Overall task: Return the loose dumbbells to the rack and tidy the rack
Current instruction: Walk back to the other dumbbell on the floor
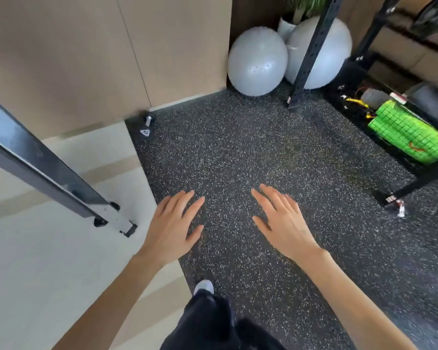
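Speckled rubber floor (276,152), beige wall (86,51), grey balls (257,61)

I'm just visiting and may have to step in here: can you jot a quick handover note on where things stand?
Left hand: open, empty, fingers spread above the floor mat.
Right hand: open, empty too.
One loose dumbbell lies at the mat's far left corner by the wall.
Done: cannot tell; the dumbbell rack isn't clearly in view.
Left: pick up that dumbbell, rack it, tidy the rack.
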Action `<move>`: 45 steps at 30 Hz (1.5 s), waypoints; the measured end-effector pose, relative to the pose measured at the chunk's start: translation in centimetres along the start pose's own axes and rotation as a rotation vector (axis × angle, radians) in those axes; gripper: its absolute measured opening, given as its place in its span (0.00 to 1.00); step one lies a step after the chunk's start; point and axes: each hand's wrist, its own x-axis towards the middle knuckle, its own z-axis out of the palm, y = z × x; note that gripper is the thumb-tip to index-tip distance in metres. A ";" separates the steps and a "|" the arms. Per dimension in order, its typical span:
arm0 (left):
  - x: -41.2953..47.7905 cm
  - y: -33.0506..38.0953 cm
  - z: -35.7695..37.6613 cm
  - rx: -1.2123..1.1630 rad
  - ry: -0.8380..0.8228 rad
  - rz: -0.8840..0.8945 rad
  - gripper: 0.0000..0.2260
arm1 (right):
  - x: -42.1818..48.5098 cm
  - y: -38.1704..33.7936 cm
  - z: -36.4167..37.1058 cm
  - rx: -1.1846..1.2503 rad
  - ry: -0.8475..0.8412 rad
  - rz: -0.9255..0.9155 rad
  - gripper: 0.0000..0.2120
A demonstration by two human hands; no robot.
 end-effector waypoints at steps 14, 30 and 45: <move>19.8 -8.0 -0.3 0.007 0.036 -0.101 0.26 | 22.3 7.4 2.0 0.015 -0.040 -0.101 0.27; 41.8 -10.6 0.4 -0.021 0.033 -0.374 0.27 | 48.8 22.4 -2.6 0.053 -0.166 -0.281 0.26; 58.6 -27.3 -1.2 -0.044 0.087 -0.526 0.28 | 74.4 20.2 -0.3 -0.102 -0.226 -0.460 0.25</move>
